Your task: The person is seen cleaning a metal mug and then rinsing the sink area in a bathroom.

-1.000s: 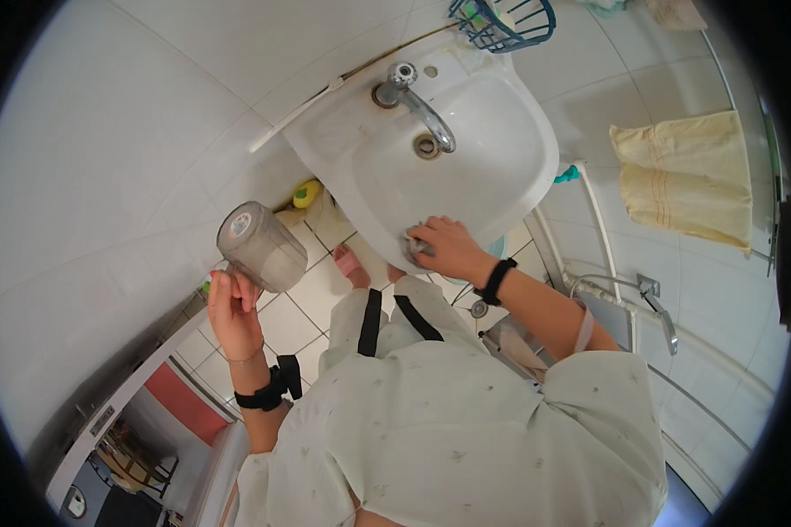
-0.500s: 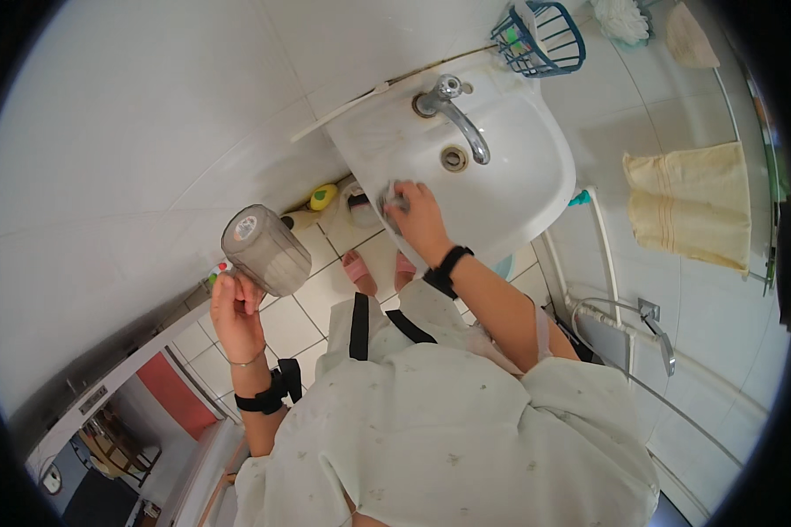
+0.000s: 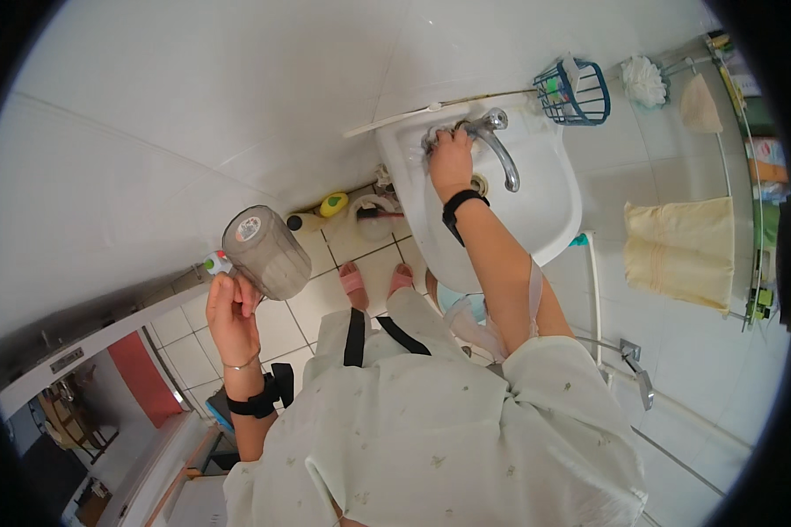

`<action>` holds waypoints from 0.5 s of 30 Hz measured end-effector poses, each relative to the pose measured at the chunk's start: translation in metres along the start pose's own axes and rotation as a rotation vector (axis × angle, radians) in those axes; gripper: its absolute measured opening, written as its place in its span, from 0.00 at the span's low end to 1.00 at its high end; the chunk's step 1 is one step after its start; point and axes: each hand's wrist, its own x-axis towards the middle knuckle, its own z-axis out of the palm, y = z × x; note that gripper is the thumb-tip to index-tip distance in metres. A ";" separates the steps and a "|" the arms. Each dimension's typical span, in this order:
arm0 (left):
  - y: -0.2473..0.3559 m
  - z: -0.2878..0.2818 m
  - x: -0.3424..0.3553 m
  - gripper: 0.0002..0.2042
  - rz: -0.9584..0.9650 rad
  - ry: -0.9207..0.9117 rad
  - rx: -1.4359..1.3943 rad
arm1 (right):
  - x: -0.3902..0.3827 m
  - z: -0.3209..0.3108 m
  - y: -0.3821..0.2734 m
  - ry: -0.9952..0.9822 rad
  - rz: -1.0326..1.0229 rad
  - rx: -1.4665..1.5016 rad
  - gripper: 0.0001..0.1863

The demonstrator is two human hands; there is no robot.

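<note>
My left hand (image 3: 231,309) is closed on the handle side of a translucent grey plastic mug (image 3: 272,259), held out over the floor at the left. The mug is tilted, its base with a round sticker toward the wall. My right hand (image 3: 451,161) reaches into the back left corner of the white washbasin (image 3: 417,209), left of the chrome tap (image 3: 504,158). Its fingers are closed and press a small crumpled grey wad (image 3: 430,139) against the basin top; the fingers partly hide it. The drain (image 3: 478,184) shows just right of my right wrist.
A blue plastic basket (image 3: 580,105) stands at the basin's back right corner. Yellow towel (image 3: 679,252) and white bath puff (image 3: 644,82) hang on the right. Bottles, including a yellow one (image 3: 333,205), stand on the tiled floor (image 3: 283,323) by the wall. A doorway opens at lower left.
My right hand has moved with the grey wad from the basin's front left edge back to the corner beside the tap. My left hand still holds the mug; the view has shifted.
</note>
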 end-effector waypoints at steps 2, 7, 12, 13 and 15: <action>-0.002 -0.008 -0.001 0.15 0.028 -0.007 -0.021 | -0.014 0.006 0.013 0.002 -0.075 0.007 0.16; -0.001 -0.019 -0.001 0.15 0.001 0.060 -0.044 | -0.012 0.013 0.009 0.013 0.075 -0.001 0.16; -0.003 -0.026 0.002 0.15 -0.016 0.093 -0.046 | 0.020 0.007 -0.012 -0.076 0.007 -0.339 0.11; -0.005 -0.027 0.003 0.15 -0.019 0.095 -0.041 | 0.022 0.006 -0.014 -0.112 0.041 -0.361 0.13; -0.009 -0.027 0.005 0.15 -0.023 0.094 -0.035 | 0.017 0.011 0.001 -0.088 -0.007 -0.335 0.14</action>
